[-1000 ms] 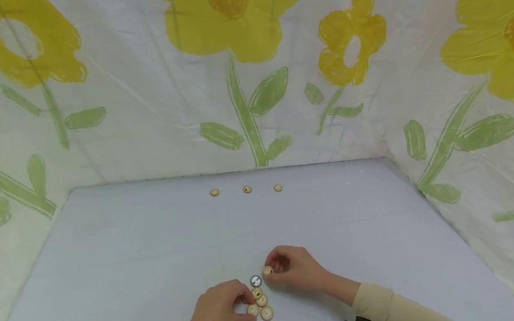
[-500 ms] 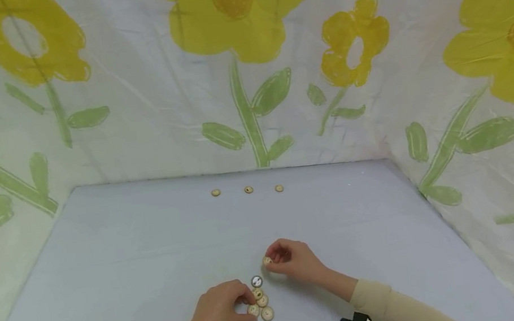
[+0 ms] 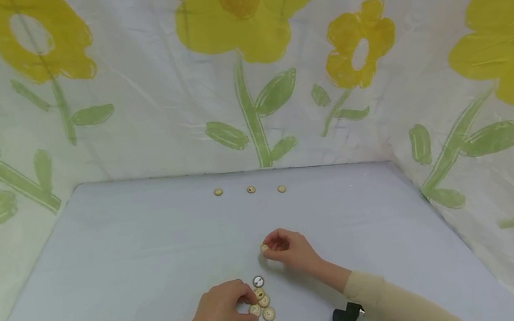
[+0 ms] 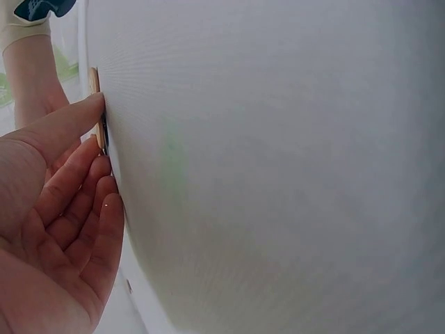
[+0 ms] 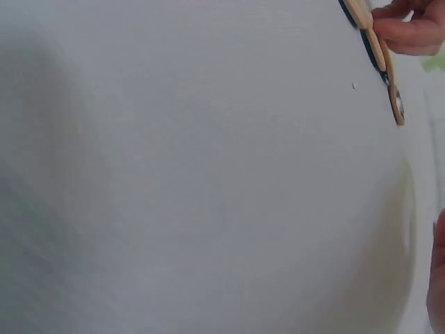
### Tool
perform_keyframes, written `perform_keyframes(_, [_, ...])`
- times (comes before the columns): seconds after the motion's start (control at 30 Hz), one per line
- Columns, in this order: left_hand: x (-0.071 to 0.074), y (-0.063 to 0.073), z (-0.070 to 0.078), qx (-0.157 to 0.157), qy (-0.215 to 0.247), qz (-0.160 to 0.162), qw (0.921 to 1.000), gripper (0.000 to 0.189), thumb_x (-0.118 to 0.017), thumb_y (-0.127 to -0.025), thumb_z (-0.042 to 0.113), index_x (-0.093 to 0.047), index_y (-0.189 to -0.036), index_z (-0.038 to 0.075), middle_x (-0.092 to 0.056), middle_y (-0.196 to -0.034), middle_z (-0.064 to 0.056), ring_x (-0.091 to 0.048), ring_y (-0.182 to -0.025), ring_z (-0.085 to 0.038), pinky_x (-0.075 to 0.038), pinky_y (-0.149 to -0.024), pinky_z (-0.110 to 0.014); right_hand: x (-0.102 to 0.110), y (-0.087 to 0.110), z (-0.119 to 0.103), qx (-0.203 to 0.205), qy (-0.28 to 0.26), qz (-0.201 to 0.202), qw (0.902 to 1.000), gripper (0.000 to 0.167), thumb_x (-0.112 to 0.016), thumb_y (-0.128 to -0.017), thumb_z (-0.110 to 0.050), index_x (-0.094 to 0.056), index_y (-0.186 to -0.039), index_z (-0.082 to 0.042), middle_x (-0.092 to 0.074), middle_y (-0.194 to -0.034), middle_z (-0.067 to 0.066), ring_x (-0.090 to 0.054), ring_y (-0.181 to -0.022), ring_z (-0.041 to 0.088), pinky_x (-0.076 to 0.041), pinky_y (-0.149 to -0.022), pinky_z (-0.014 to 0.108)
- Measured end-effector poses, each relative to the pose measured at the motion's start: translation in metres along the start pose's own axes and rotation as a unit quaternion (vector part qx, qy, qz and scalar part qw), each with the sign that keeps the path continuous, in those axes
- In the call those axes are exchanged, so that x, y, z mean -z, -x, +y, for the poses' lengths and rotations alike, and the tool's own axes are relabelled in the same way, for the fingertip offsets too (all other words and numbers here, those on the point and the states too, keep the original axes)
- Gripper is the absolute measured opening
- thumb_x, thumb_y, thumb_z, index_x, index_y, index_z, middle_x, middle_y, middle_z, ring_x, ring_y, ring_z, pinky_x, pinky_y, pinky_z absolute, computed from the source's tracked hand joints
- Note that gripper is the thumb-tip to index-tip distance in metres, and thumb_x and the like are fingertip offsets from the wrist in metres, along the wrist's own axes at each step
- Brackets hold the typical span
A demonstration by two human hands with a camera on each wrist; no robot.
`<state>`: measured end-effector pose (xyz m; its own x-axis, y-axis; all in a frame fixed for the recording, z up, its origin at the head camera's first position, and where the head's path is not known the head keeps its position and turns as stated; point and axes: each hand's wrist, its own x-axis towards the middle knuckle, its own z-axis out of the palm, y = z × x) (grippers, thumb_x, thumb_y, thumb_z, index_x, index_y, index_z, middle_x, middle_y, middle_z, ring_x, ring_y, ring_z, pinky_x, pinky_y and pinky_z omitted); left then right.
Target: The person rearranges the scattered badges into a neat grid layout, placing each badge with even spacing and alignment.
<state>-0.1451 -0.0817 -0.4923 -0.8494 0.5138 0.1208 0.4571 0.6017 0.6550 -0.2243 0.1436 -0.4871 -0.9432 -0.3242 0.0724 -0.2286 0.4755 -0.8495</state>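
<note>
Free table [image 3: 266, 213] lies between the right hand [image 3: 299, 250] and 3 far buttons [image 3: 253, 189]; the flowered curtain [image 3: 151, 116] blocks beyond.

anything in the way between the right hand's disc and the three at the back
Nothing visible: the head view shows only tabletop between the held disc in the right hand and the three far discs. The near pile and silver-faced disc lie nearer the person, out of that line.

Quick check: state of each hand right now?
Left hand: closed, pinching a wooden disc in the cluster.
Right hand: closed, holding a separate disc.
</note>
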Motion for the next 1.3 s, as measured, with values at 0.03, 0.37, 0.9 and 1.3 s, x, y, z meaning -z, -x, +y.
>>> perform_keyframes(0.03, [0.000,0.000,0.000,0.000,0.001,0.000,1.0000,0.022,-0.084,-0.071,0.028,-0.066,-0.084,0.026,-0.057,-0.082,0.021,-0.054,-0.078,0.002,-0.045,-0.066,-0.027,0.001,0.000,-0.006,0.000,-0.002,0.000,1.0000,0.018,-0.074,-0.086,-0.012,-0.067,-0.100,-0.004,-0.064,-0.084,0.002,-0.057,-0.077,0.013,-0.047,-0.066,0.022])
perform_keyframes(0.37, [0.002,0.001,0.004,0.008,0.004,-0.010,0.9999,0.022,-0.084,-0.072,0.027,-0.066,-0.085,0.025,-0.059,-0.084,0.019,-0.055,-0.079,0.000,-0.045,-0.067,-0.028,0.001,-0.011,-0.012,-0.005,0.002,-0.004,1.0000,0.019,-0.073,-0.086,-0.010,-0.066,-0.101,0.000,-0.064,-0.086,0.005,-0.058,-0.078,0.016,-0.046,-0.066,0.021])
perform_keyframes(0.9, [0.001,0.000,0.004,0.010,0.009,-0.012,0.9998,0.022,-0.084,-0.072,0.028,-0.066,-0.085,0.025,-0.058,-0.083,0.020,-0.055,-0.079,0.001,-0.045,-0.066,-0.027,-0.008,-0.045,0.009,-0.001,0.013,-0.003,0.9999,0.020,-0.076,-0.085,-0.023,-0.069,-0.099,-0.010,-0.065,-0.083,-0.002,-0.059,-0.076,0.010,-0.048,-0.067,0.024])
perform_keyframes(1.3, [0.000,0.002,0.004,0.003,0.005,-0.007,1.0000,0.023,-0.084,-0.072,0.030,-0.066,-0.086,0.025,-0.058,-0.083,0.020,-0.054,-0.079,0.002,-0.044,-0.066,-0.027,-0.018,-0.068,0.006,0.007,0.033,-0.002,0.9994,0.019,-0.076,-0.084,-0.020,-0.069,-0.097,-0.008,-0.065,-0.083,-0.002,-0.057,-0.075,0.008,-0.046,-0.066,0.023])
